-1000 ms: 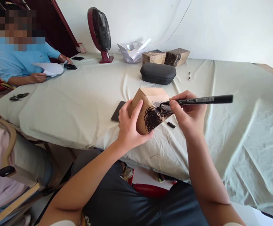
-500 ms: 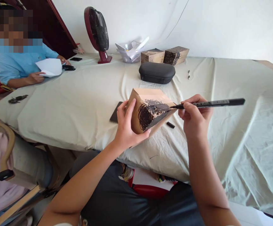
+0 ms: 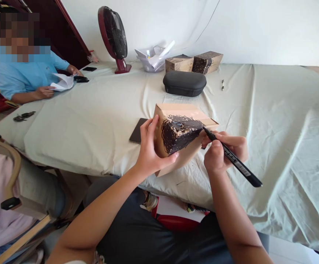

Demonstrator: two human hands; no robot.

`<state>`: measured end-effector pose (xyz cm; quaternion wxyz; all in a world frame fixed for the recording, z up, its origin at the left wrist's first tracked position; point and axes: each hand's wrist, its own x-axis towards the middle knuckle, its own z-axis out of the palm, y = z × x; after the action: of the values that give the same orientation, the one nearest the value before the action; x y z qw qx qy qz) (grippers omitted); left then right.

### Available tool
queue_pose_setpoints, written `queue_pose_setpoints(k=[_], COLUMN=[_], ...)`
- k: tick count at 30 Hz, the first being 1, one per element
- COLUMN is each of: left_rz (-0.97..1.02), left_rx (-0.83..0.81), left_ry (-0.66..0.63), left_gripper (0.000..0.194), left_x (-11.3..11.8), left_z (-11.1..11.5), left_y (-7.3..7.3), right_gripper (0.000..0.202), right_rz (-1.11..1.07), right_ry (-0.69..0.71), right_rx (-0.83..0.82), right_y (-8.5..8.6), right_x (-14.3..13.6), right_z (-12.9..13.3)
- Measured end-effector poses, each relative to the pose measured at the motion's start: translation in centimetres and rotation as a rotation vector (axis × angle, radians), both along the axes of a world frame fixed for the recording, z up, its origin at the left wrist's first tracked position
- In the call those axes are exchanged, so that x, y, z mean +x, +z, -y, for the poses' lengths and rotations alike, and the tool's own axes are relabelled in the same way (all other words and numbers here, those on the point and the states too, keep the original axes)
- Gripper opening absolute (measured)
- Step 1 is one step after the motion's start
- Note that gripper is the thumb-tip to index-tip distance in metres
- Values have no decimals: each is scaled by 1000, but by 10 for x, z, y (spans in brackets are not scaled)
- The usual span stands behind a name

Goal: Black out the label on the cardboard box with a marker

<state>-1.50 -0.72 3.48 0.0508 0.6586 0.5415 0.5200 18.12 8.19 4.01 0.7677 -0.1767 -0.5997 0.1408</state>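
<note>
A brown cardboard box [image 3: 182, 109] is tilted up near the table's front edge, one corner covered in dense black scribble. My left hand [image 3: 151, 150] grips the box's left side, fingers on the far edge and thumb along the lower face. In my right hand [image 3: 225, 150] is a black marker [image 3: 234, 159], its tip on the box by the right end of the inked patch. The marker's back end slants down to the right. Part of the marker cap [image 3: 203, 146] shows beside the box, mostly hidden. Behind my left fingers lies a dark flat phone-like thing [image 3: 137, 131].
Beyond the box sit a black zip case [image 3: 185, 83] and two scribbled boxes [image 3: 207, 62]. Further left are a plastic basket [image 3: 152, 64] with papers and a fan [image 3: 115, 36]. A person in blue [image 3: 35, 73] holds paper at the far left. A chair [image 3: 13, 172] stands at lower left.
My right hand has turned the marker from nearly level to slanting down right, and moved slightly lower. The box's lower inked face now shows more. The other person's paper has shifted.
</note>
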Motion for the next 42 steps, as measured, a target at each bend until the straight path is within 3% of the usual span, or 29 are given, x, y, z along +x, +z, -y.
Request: queue_pose_setpoints(k=[6,14,21,24,27,31,34,36,40,42], left_rz=[36,58,111,124,151,221,307,332,373,395], left_rx=[-7,-16,13,0,-24,-48,-75,-89,-92,-71], left_ry=[-27,-1,-32,-32,-38,-52,-80,-110,-150,-162], left_gripper=[119,120,119,120,119,123,124,125,127,124], left_x=[-2,-1,-4,-7,-12,-17,-19,-21,-26,-28], left_z=[0,-1,-5,-6,-8,-12,-16,-18,-21,-23], left_y=[0,-1,-5,-8,-12,-17,-22,-24,-28,-30], right_gripper=[2,19,19,19,42,64,65,76,98,74], right_rz=[90,279,362,241,121,207,244,276,346,337], right_ry=[1,93,204,211,264,587,787,870,874,723], right_rx=[78,287,225,82,-123,-460,-630,-740,-864,-909], right_y=[-3,9,18,22,25,14,-6,-21,-45,-53], right_x=[-1,-22,-26,-7,27,80,116,134,152,154], right_z=[7,34,57,57,44,14,1,3,19,23])
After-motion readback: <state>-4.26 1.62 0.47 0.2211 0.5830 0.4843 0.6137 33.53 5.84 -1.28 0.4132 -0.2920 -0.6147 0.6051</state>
